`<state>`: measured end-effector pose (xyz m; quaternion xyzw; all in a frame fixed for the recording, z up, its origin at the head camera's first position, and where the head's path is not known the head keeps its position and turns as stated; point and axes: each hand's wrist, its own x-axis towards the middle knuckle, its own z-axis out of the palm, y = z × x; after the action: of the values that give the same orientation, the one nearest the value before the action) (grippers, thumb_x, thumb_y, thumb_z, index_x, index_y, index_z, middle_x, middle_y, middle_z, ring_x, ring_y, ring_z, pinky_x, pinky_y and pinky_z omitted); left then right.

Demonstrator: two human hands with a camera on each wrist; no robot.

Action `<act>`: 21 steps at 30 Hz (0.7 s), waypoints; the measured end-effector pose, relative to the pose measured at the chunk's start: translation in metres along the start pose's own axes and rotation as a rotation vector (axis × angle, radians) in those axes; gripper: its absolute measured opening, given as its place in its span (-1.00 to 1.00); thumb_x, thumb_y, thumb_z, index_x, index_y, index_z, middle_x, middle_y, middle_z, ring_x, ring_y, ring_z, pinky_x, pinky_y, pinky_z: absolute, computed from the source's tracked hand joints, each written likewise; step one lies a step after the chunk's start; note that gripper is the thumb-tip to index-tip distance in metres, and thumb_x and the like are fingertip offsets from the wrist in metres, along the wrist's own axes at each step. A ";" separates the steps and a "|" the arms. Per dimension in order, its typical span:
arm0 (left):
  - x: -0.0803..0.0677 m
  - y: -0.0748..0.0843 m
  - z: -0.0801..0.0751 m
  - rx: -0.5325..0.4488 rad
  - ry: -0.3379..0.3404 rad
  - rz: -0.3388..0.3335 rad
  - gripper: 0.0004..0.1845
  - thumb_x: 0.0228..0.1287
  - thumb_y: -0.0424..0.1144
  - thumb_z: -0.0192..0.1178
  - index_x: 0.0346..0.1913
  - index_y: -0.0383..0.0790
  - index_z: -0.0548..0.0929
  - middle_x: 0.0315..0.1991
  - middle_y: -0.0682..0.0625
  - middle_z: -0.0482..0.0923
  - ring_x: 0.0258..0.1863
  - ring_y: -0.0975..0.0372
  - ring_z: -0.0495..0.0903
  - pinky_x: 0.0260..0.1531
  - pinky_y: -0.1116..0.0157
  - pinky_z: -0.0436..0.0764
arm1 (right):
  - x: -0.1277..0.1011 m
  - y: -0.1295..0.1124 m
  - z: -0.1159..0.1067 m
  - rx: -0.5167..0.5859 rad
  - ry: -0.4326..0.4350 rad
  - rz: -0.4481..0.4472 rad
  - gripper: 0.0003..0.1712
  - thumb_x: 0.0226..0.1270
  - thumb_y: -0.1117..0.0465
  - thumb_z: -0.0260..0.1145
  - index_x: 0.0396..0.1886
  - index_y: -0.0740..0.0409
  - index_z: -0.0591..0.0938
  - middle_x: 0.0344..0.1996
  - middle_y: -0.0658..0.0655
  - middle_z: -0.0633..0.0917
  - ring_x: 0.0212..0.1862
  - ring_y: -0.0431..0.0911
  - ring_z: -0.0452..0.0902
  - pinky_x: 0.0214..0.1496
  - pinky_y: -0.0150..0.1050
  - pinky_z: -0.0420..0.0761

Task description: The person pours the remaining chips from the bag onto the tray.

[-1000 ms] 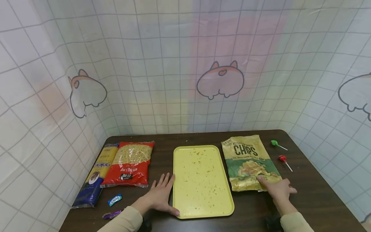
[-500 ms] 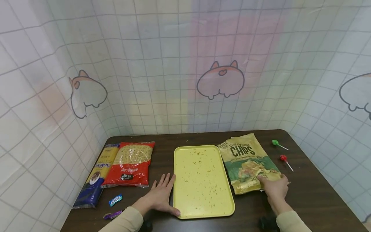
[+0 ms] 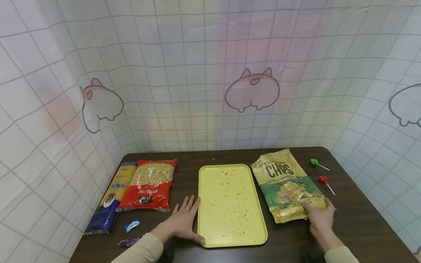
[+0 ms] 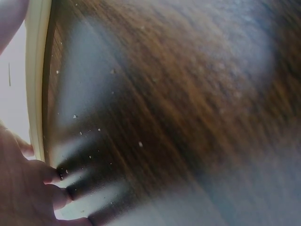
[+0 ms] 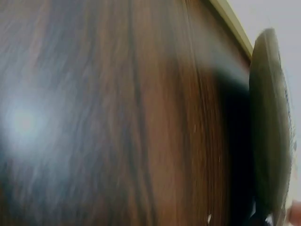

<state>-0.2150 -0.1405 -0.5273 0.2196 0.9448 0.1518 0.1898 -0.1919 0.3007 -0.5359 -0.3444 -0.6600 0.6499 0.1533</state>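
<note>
A yellow tray (image 3: 230, 204) lies on the dark wooden table. Flat beside its left edge, with fingers spread, is my left hand (image 3: 181, 223); the thumb touches the near left corner. The left wrist view shows those fingers (image 4: 56, 195) low over the wood by the tray's side. My right hand (image 3: 320, 217) pinches the near right corner of a yellow and green chips bag (image 3: 286, 186), thumb on top and the other fingers partly hidden beneath. In the right wrist view the bag (image 5: 268, 122) appears edge-on, its underside lifted above a dark shadow.
On the left lie a red noodle bag (image 3: 148, 186) and a blue and yellow pasta packet (image 3: 108, 201), with a small blue candy (image 3: 132, 225) and a purple-wrapped one (image 3: 129, 242) nearer. Green (image 3: 314, 162) and red (image 3: 323, 179) lollipops lie right. Fabric walls enclose the table.
The right hand has taken hold of the chips bag's near corner. The bag has turned, its far end swinging left, then shifted right and nearer. The left hand stays put.
</note>
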 end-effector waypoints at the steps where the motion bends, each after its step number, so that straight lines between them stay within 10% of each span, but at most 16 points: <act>1: 0.000 0.000 0.000 -0.001 -0.002 0.000 0.53 -0.25 0.51 0.48 0.66 -0.22 -0.08 0.64 -0.34 -0.09 0.63 -0.26 -0.08 0.43 -0.40 0.06 | 0.002 0.001 -0.002 0.011 0.004 0.001 0.16 0.30 0.37 0.40 0.67 0.19 -0.16 0.63 0.35 -0.11 0.60 0.20 -0.06 0.61 -0.10 0.15; 8: -0.002 0.000 -0.003 -0.017 -0.012 0.017 0.54 -0.25 0.50 0.49 0.66 -0.22 -0.10 0.65 -0.33 -0.11 0.63 -0.25 -0.11 0.44 -0.40 0.04 | 0.008 -0.010 -0.018 0.092 -0.008 -0.030 0.14 0.30 0.47 0.36 0.68 0.07 -0.13 0.54 0.22 0.09 0.16 -0.31 0.28 -0.03 -0.70 0.45; 15: -0.002 -0.002 -0.003 -0.009 -0.005 0.035 0.56 -0.27 0.49 0.51 0.66 -0.26 -0.11 0.65 -0.35 -0.11 0.63 -0.25 -0.11 0.43 -0.42 0.04 | 0.013 -0.036 -0.036 0.102 -0.107 -0.070 0.15 0.37 0.39 0.37 0.68 -0.14 -0.15 0.45 -0.01 0.14 0.16 -0.36 0.29 -0.05 -0.68 0.52; 21: -0.002 0.000 -0.004 -0.015 -0.012 0.027 0.56 -0.28 0.47 0.52 0.65 -0.28 -0.11 0.65 -0.34 -0.11 0.64 -0.24 -0.11 0.44 -0.41 0.03 | 0.010 -0.051 -0.052 0.164 -0.380 -0.248 0.15 0.41 0.44 0.31 0.69 -0.10 -0.23 0.15 -0.16 0.29 -0.02 -0.48 0.49 -0.21 -0.50 0.66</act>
<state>-0.2149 -0.1425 -0.5230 0.2317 0.9395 0.1600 0.1949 -0.1784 0.3504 -0.4835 -0.1186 -0.6592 0.7307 0.1323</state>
